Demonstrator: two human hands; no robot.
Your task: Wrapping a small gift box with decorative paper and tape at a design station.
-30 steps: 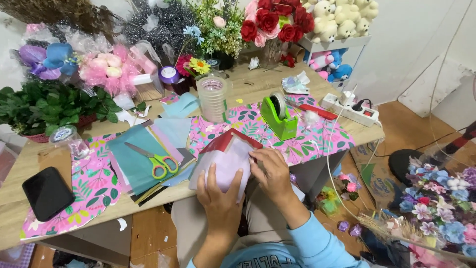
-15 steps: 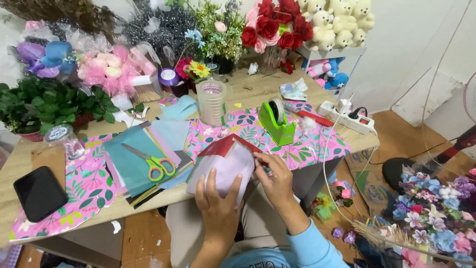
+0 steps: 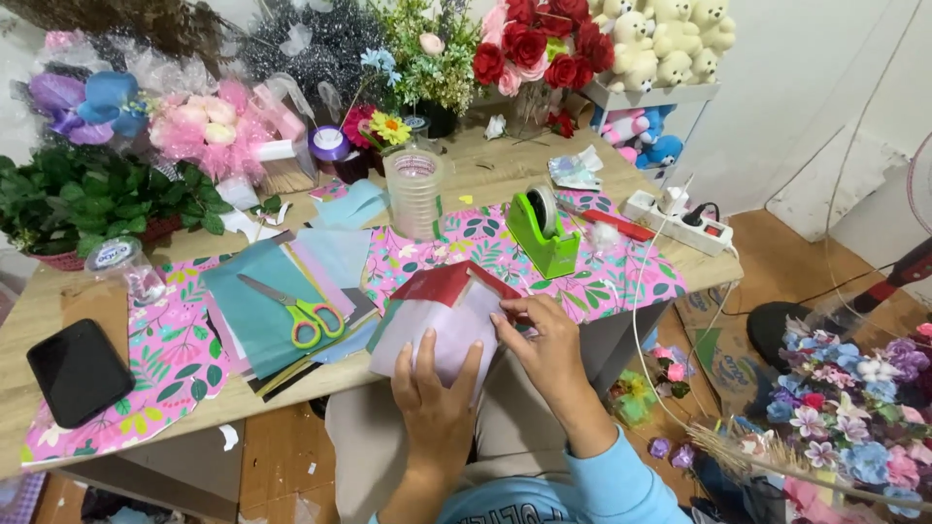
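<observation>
- The folded paper piece (image 3: pixel 442 325), pale lilac with a dark red edge, is held over the near edge of the worktop (image 3: pixel 505 180), above the lap.
- Since a second ago it has been brought slightly nearer the body; the red flap looks pressed flatter, though this is hard to confirm.
- The left hand (image 3: pixel 434 403) is laid flat against the lilac face, fingers spread, steadying it from below.
- The right hand (image 3: pixel 546 340) is curled, fingertips pinching the red edge at the right side.
- A green tape dispenser (image 3: pixel 540 231) stands just beyond the paper on the pink floral sheet (image 3: pixel 621 277).
- Green-handled scissors (image 3: pixel 291 309) lie on a stack of coloured paper (image 3: pixel 257 320) to the left.
- A black phone (image 3: pixel 80 371), a clear ribbed cup (image 3: pixel 415 192) and a white power strip (image 3: pixel 680 218) are set well apart; nothing blocks either hand.
</observation>
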